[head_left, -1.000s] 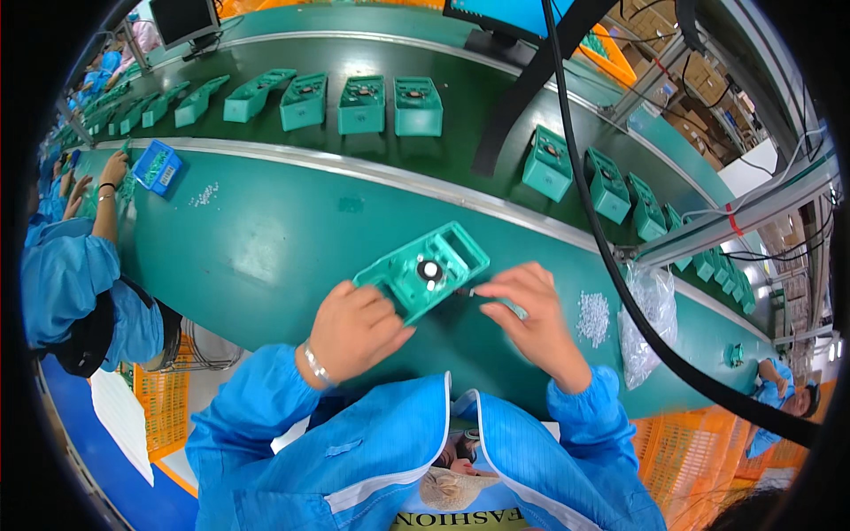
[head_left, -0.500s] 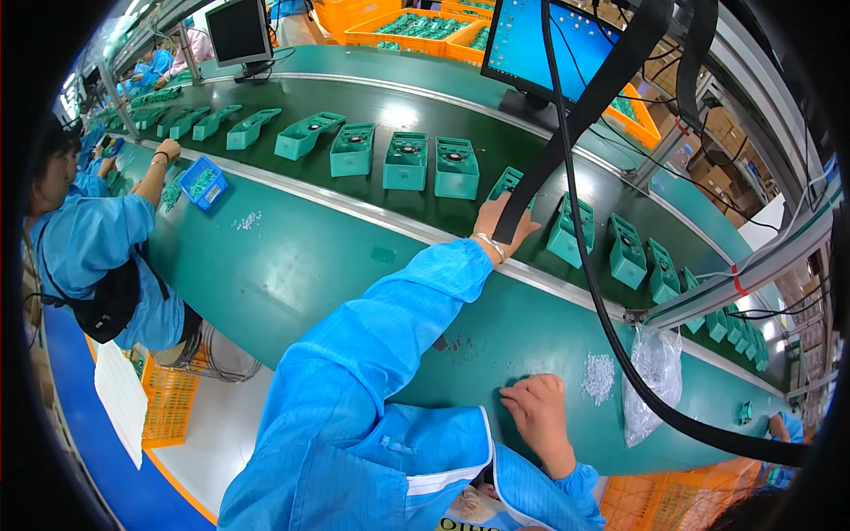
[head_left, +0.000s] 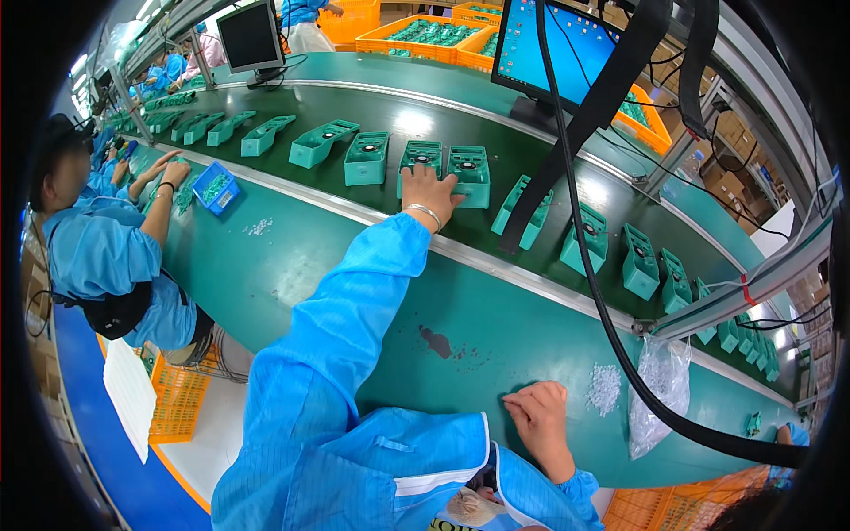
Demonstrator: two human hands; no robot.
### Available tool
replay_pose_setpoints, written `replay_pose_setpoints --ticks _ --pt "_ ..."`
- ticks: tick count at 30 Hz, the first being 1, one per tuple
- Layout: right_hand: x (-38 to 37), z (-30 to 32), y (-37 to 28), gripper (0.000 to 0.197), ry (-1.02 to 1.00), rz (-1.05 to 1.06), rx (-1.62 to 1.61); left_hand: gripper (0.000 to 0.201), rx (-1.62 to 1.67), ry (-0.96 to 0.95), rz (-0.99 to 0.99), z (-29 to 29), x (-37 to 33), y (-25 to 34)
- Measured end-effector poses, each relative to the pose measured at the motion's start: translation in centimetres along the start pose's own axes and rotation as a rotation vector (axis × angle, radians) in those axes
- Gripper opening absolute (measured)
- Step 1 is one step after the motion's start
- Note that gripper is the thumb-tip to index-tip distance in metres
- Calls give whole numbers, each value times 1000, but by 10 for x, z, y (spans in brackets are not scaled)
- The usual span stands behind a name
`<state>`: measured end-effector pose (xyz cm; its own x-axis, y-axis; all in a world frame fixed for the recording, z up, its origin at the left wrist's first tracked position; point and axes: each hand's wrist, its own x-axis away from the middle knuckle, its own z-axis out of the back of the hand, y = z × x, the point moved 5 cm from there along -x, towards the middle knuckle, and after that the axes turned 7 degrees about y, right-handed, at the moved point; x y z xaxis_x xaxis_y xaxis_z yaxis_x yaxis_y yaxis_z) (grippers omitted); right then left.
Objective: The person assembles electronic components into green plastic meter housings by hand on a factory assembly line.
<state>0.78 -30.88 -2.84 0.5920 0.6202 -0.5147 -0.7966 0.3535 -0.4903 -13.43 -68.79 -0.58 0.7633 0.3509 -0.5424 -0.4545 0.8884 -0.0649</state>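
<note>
My left hand [head_left: 431, 192] reaches across the rail to the belt. Its fingers lie over the near end of a green plastic housing [head_left: 421, 152], with the thumb spread out to the right. Right beside it stands another green housing [head_left: 469, 190], with a round black part inside. My right hand [head_left: 538, 425] rests low on the green worktable [head_left: 354, 274], its fingers curled and pressed together; anything in them is hidden. A heap of small whitish pieces [head_left: 604, 389] lies to its right, next to a clear plastic bag [head_left: 657, 394].
More green housings line the belt [head_left: 310, 181] to both sides. Behind it stand a lit monitor [head_left: 553, 53] and a dark one [head_left: 248, 37]. A black strap [head_left: 584, 115] and cable hang in front. At left, a co-worker [head_left: 106, 248] works near a blue bin [head_left: 215, 188].
My left hand has moved left along the belt, off one housing and onto another. The housing it left now stands uncovered by the hand. My right hand has stayed in place.
</note>
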Motion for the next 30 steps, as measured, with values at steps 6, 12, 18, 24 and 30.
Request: replay_pose_setpoints --ticks 6,12,18,24,30 --pt "-2 -1 -2 15 24 -29 3 28 63 -125 -278 -3 -19 -31" --pt "-2 -11 -3 14 48 -23 -77 52 248 -13 -444 14 -5 -47" --pt "-1 0 -8 15 38 -4 10 54 266 -9 -407 15 -4 32" --pt "9 24 2 16 72 -86 19 39 497 -15 -378 51 16 18" --pt "29 81 44 17 248 -309 181 24 627 173 -539 86 107 -42"
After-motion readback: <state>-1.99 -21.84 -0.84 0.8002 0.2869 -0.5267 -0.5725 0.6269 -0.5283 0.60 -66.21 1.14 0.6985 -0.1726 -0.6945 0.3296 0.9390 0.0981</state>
